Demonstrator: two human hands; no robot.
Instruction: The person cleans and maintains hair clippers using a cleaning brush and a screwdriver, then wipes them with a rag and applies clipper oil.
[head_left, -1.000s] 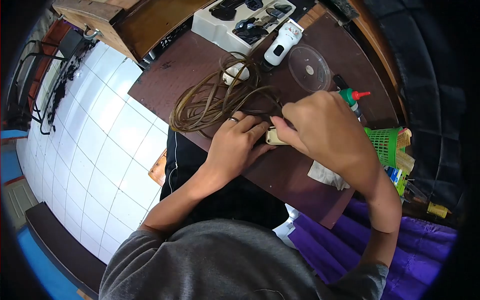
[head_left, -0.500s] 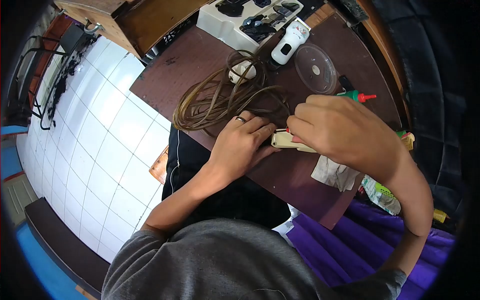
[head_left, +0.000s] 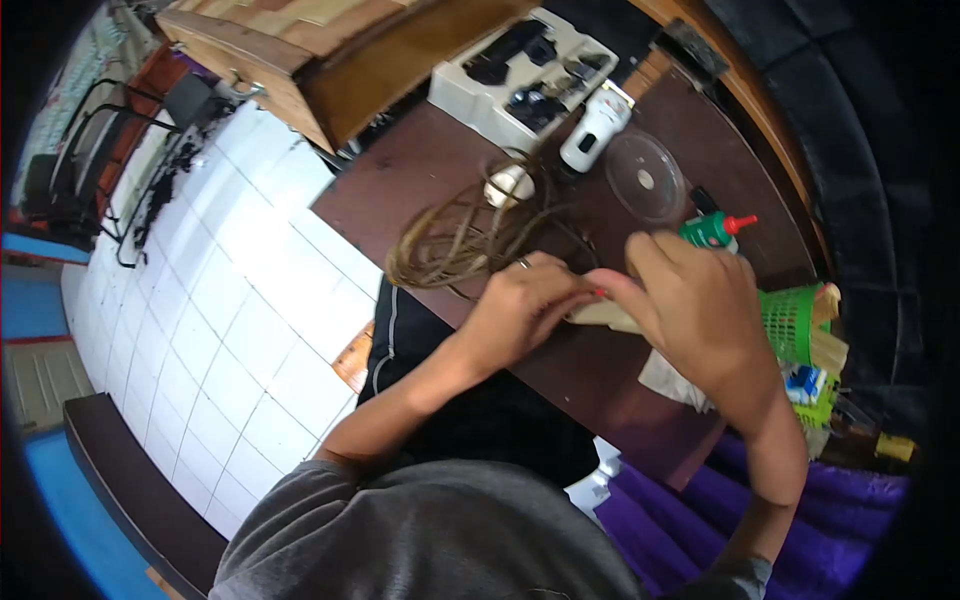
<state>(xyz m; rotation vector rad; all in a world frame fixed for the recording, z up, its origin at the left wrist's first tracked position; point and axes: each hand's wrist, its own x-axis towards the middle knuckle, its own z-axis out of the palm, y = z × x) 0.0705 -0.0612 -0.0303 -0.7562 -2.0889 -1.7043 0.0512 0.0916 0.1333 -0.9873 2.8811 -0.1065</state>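
Note:
A long cream-coloured plastic part (head_left: 606, 316) lies low over the brown tabletop between my two hands. My left hand (head_left: 522, 308), with a ring on one finger, is closed on its left end, thumb and fingers pressed together. Over the part's right side, my right hand (head_left: 690, 315) is closed, its thumb stretched toward the left fingertips. A small red piece (head_left: 601, 292) shows at the meeting fingertips; its kind is hidden. Beyond the hands lies a coiled brown cord (head_left: 440, 250) with a white round plug or socket (head_left: 509, 187). A white hair clipper (head_left: 597, 128) lies farther back.
A cream case (head_left: 470, 105) with dark attachments stands at the back. Right of the clipper are a clear round lid (head_left: 646, 178) and a green bottle (head_left: 706, 231) with a red nozzle. A green basket (head_left: 788, 325) and a white cloth (head_left: 672, 380) are at the right.
The view has shifted, so the table sits lower and farther right. My right hand has turned and lowered, its thumb now reaching to the left fingertips. More of the green bottle and basket shows.

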